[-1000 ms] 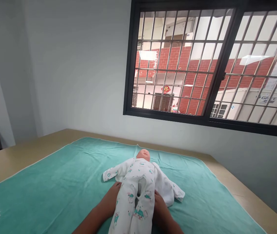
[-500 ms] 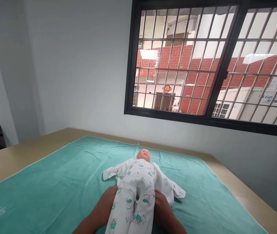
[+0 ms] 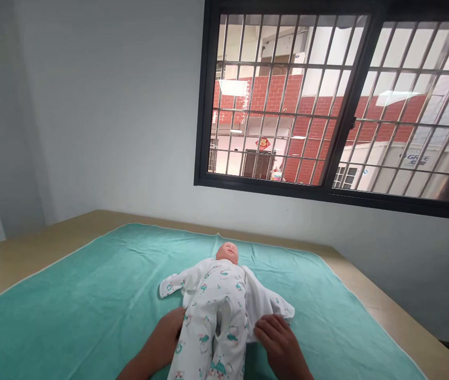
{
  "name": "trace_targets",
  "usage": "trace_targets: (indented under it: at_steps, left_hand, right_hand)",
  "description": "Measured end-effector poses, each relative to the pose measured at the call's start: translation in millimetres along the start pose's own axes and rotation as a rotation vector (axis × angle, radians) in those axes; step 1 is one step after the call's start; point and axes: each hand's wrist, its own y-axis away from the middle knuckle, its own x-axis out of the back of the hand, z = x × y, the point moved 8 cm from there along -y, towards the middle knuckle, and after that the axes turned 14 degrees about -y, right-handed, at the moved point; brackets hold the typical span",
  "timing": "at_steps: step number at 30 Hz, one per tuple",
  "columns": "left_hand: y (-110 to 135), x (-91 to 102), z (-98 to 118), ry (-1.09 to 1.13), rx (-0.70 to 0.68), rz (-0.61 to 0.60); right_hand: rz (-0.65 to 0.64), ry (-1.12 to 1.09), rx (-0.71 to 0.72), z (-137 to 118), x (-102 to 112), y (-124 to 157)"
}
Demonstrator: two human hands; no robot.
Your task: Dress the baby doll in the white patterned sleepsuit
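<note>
A baby doll (image 3: 230,252) lies on its back on a green blanket (image 3: 89,306), its head toward the wall. It wears a white printed baby shirt (image 3: 221,275) with the sleeves spread out, and matching baby trousers (image 3: 200,335) over its legs. My left hand (image 3: 172,328) is closed at the left hip, against the trousers' side; its fingertips are hidden behind the cloth. On the other side my right hand (image 3: 277,338) has its fingers bent together on the loose lower edge of the shirt, beside the right hip and apart from the trousers.
The blanket covers most of a tan table (image 3: 66,227), whose right edge (image 3: 398,314) slants toward me. Behind it rises a pale wall (image 3: 121,132) with a dark-framed barred window (image 3: 279,184).
My right hand has left the trousers' side and moved right onto the shirt's edge. My left hand stays at the left hip. The view has turned slightly right.
</note>
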Motion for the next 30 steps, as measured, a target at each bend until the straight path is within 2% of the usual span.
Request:
trace_targets:
  at_steps: [2, 5, 7, 10, 12, 14, 18, 21, 25, 28, 30]
  left_hand:
    - [-1, -4.0, -18, 0.056, 0.104, 0.004]
    - [0, -8.0, -57, 0.027, 0.319, 0.058]
    - [1, -8.2, -78, -0.032, 0.435, 0.114]
    - [-3, -13.3, -96, -0.094, 0.523, 0.108]
    - [-9, -17.8, -102, -0.156, 0.572, 0.047]
    - [-17, -18.9, -105, -0.217, 0.609, -0.003]
    - [-35, -16.2, -106, -0.230, 0.610, -0.024]
    - [-41, -17.8, -100, -0.196, 0.569, -0.005]
    - [-40, -24.2, -88, -0.118, 0.478, 0.045]
    - [-39, -28.9, -87, -0.074, 0.441, 0.093]
    - [-42, -33.4, -90, -0.067, 0.427, 0.118]
  right_hand:
    - [0.130, 0.086, -0.151, 25, 25, 12]
    - [0.344, 0.080, -0.536, 71, 56, 34]
    - [0.373, -0.109, -0.796, 96, 53, 50]
    - [0.196, -0.416, -1.002, 109, 19, 58]
    - [0.067, -0.449, -1.034, 108, 1, 57]
    - [-0.017, -0.381, -1.031, 107, -7, 55]
    - [-0.064, -0.303, -0.976, 106, -10, 49]
    - [0.017, -0.444, -0.972, 105, -8, 47]
    - [0.200, -0.855, -1.053, 100, -9, 48]
    - [0.303, -1.206, -1.098, 87, -13, 44]
    - [0.356, -1.314, -1.072, 77, -9, 31]
